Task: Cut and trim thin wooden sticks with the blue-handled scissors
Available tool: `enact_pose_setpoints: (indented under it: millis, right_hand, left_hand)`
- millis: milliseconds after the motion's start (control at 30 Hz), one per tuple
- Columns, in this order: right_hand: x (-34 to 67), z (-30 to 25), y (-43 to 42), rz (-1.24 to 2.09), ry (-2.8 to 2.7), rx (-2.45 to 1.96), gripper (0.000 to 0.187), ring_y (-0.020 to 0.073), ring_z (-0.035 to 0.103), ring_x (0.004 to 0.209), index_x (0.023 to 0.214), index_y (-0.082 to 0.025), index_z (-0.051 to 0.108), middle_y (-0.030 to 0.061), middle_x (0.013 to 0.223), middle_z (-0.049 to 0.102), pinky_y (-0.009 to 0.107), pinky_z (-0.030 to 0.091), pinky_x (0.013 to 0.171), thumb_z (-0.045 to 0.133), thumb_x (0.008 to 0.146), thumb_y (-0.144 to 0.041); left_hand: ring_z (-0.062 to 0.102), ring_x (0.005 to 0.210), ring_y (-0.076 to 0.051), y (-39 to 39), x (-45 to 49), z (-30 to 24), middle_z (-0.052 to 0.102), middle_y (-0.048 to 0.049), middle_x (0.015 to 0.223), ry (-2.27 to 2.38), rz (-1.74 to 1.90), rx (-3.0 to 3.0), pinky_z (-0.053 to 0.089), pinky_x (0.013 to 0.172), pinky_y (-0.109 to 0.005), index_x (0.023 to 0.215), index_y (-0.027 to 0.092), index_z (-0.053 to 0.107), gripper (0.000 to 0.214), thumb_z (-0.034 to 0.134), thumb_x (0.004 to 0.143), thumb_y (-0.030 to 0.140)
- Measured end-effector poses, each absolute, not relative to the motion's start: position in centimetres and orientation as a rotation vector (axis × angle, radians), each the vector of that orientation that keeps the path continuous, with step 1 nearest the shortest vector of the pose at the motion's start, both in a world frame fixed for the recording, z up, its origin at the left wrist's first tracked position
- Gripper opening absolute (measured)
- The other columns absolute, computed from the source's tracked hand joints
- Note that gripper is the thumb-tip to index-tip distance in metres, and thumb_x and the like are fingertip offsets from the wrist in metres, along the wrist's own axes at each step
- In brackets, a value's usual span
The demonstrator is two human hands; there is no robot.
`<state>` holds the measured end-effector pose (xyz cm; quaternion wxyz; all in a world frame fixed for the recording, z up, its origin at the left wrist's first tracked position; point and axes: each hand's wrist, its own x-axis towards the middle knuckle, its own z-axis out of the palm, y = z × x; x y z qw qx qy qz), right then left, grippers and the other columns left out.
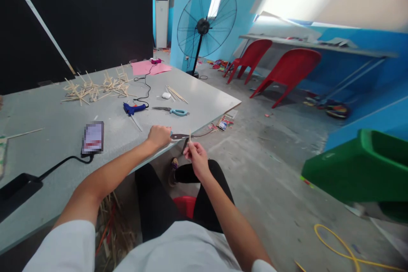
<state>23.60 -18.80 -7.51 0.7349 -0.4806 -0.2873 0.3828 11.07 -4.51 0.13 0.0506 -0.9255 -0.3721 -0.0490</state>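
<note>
In the head view, you sit at the near edge of the grey counter [47,114], both arms stretched forward. Your left hand [159,136] rests on the counter's edge, closed around the handle of a cutter [180,137] whose dark blades point right, out past the edge. Your right hand [197,157] hangs just off the counter above your knee, its fingertips pinched on a thin wooden stick [190,135] that stands upright, its upper part right at the blade tips; whether the two touch is too small to tell. Just left of your left hand a phone [93,137] lies flat with a black cable running from it. Farther back on the counter lie a blue glue gun [134,109] and, beside it, scissors with teal handles [174,111]. Behind those are a small bundle of loose sticks [177,93], a larger tangle of sticks [95,87] and a pink sheet [149,68]. On the floor beyond stand a black fan [206,21] and two red chairs [290,70], and a green bin [366,165] sits at your right.
</note>
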Motion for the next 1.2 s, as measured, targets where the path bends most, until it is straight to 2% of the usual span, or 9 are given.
enact_pose_setpoints:
  millis: [133, 267, 367, 467, 533, 700, 933, 1067, 1200]
  right_hand:
    - [23.9, -6.9, -16.8, 0.9, -0.588, -1.057, 0.052, 0.0085, 0.049, 0.043, 0.078, -0.022, 0.055, -0.003, 0.06, 0.066, 0.022, 0.037, 0.043, 0.081, 0.072, -0.067]
    - [24.1, -8.4, -17.8, 0.852, -0.634, -1.063, 0.049, 0.0088, 0.051, 0.046, 0.078, -0.022, 0.057, -0.0027, 0.06, 0.066, 0.022, 0.04, 0.047, 0.08, 0.076, -0.065]
    - [23.0, -11.6, -20.6, 0.838, -0.642, -1.125, 0.049, 0.0099, 0.054, 0.048, 0.077, -0.021, 0.058, -0.0005, 0.062, 0.068, 0.023, 0.043, 0.05, 0.078, 0.078, -0.066]
    - [20.9, -15.9, -24.3, 0.899, -0.622, -1.248, 0.057, 0.0111, 0.05, 0.04, 0.07, -0.022, 0.054, 0.001, 0.053, 0.066, 0.023, 0.037, 0.043, 0.078, 0.071, -0.075]
    - [20.2, -17.2, -26.0, 0.867, -0.601, -1.287, 0.055, 0.0109, 0.048, 0.038, 0.073, -0.022, 0.055, -0.0002, 0.052, 0.065, 0.023, 0.036, 0.041, 0.074, 0.077, -0.074]
    - [21.8, -11.7, -23.4, 0.765, -0.66, -1.159, 0.043, 0.0116, 0.056, 0.048, 0.083, -0.023, 0.059, -0.0007, 0.065, 0.07, 0.025, 0.045, 0.049, 0.073, 0.086, -0.063]
    - [24.0, -6.2, -15.8, 0.909, -0.609, -1.047, 0.053, 0.0073, 0.048, 0.041, 0.077, -0.022, 0.055, -0.0033, 0.06, 0.066, 0.021, 0.036, 0.042, 0.082, 0.072, -0.067]
    - [24.0, -8.6, -16.5, 0.887, -0.651, -1.042, 0.051, 0.0075, 0.048, 0.043, 0.077, -0.021, 0.056, -0.0032, 0.059, 0.066, 0.021, 0.037, 0.045, 0.081, 0.074, -0.065]
    - [21.4, -14.6, -21.6, 0.906, -0.662, -1.195, 0.055, 0.0099, 0.048, 0.041, 0.072, -0.021, 0.058, -0.0005, 0.054, 0.065, 0.023, 0.037, 0.043, 0.078, 0.073, -0.072]
  left_hand:
    - [0.075, 0.094, -0.029, -4.4, 11.0, 0.2, 0.078, -0.0179, 0.098, -1.103, -0.143, -2.811, 0.05, 0.078, -0.036, 0.109, 0.014, 0.077, 0.03, 0.053, 0.098, 0.029]
    - [0.075, 0.094, -0.031, -4.1, 11.2, 0.4, 0.078, -0.0182, 0.094, -1.052, -0.098, -2.813, 0.051, 0.076, -0.036, 0.109, 0.014, 0.077, 0.03, 0.054, 0.096, 0.027]
    - [0.075, 0.094, -0.031, -3.7, 11.3, 0.5, 0.078, -0.0191, 0.095, -1.135, -0.068, -2.792, 0.05, 0.076, -0.036, 0.106, 0.013, 0.079, 0.029, 0.058, 0.093, 0.029]
    - [0.074, 0.094, -0.032, -3.5, 11.2, 0.5, 0.078, -0.0191, 0.095, -1.227, -0.056, -2.759, 0.05, 0.075, -0.036, 0.104, 0.015, 0.08, 0.029, 0.06, 0.093, 0.033]
    - [0.074, 0.095, -0.031, -3.6, 11.2, 0.5, 0.078, -0.0178, 0.095, -1.2, -0.07, -2.773, 0.05, 0.076, -0.035, 0.106, 0.016, 0.08, 0.03, 0.058, 0.094, 0.034]
    - [0.074, 0.095, -0.029, -4.0, 11.0, 0.5, 0.078, -0.0181, 0.095, -1.189, -0.101, -2.78, 0.049, 0.078, -0.035, 0.107, 0.017, 0.08, 0.035, 0.053, 0.098, 0.038]
    - [0.075, 0.094, -0.03, -4.0, 10.8, 0.2, 0.078, -0.0179, 0.094, -1.15, -0.149, -2.795, 0.051, 0.078, -0.036, 0.105, 0.015, 0.08, 0.034, 0.054, 0.095, 0.034]
    - [0.074, 0.096, -0.03, -3.5, 10.9, 0.2, 0.078, -0.0185, 0.096, -1.124, -0.108, -2.798, 0.051, 0.08, -0.036, 0.107, 0.015, 0.079, 0.031, 0.058, 0.09, 0.028]
    - [0.074, 0.096, -0.031, -3.2, 11.0, 0.3, 0.077, -0.0199, 0.096, -1.241, -0.083, -2.759, 0.051, 0.078, -0.037, 0.105, 0.014, 0.081, 0.031, 0.06, 0.088, 0.029]
